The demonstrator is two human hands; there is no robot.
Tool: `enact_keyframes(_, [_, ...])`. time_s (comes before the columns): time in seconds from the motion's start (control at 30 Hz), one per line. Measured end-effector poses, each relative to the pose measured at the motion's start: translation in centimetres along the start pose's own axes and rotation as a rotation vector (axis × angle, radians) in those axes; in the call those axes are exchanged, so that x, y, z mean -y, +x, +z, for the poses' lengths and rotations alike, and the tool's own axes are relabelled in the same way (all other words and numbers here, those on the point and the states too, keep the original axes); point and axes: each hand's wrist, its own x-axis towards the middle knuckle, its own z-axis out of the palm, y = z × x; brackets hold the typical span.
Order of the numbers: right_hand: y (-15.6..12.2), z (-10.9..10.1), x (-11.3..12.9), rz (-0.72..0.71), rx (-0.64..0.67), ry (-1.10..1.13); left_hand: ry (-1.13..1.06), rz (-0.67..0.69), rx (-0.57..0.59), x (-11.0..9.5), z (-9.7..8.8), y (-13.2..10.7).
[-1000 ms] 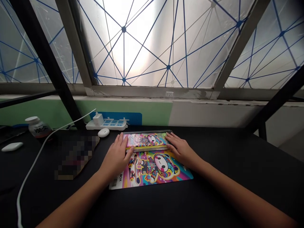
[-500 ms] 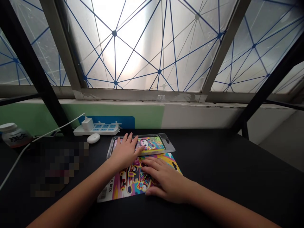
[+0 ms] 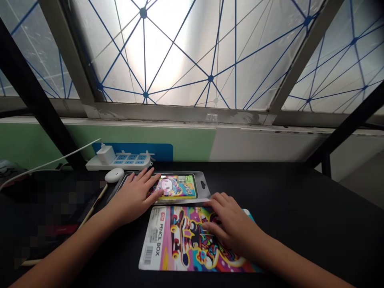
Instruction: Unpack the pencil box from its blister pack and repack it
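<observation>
My left hand (image 3: 136,196) lies with its fingers spread on a clear plastic blister pack (image 3: 205,196), covering its left part. Inside the pack a colourful pencil box (image 3: 180,187) with a cartoon face shows through. Nearer to me lies a bright printed card (image 3: 168,240) marked "PENCIL BOX", with a barcode at its left end. My right hand (image 3: 231,220) rests on the card's right part with its fingers stretched out, the tips near the pack's lower right corner. The card and the pack lie flat, a narrow strip of table between them.
A white power strip (image 3: 141,163) with a plugged-in charger (image 3: 105,154) and white cable stands along the wall. A round white case (image 3: 114,175) sits by the pack's left end. Dark, partly blurred items lie at left. Black frame posts (image 3: 339,134) rise on both sides of the black table (image 3: 285,208).
The card has moved right and towards me, apart from the pack, with my right hand on it. My left hand and the pack have shifted left. The camera view has shifted too.
</observation>
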Motion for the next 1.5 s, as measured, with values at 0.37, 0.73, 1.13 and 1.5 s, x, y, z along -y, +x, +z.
enact_keyframes(0.37, [-0.5,-1.7,-1.1,0.125,-0.024,0.277,-0.010,0.019,0.028,0.1,-0.4,-0.5])
enact_keyframes(0.73, [1.2,-3.6,-10.8,0.308,0.059,0.265,-0.091,0.151,0.112,-1.1,-1.6,-1.7])
enact_keyframes(1.13, [2.4,-1.8,-8.4,0.356,0.043,0.332,-0.075,0.109,0.075,-2.0,-1.2,-2.0])
enact_keyframes(1.5, [1.7,-3.3,-10.2,0.391,-0.046,0.297,-0.049,0.122,0.068,-1.8,-0.8,-2.1])
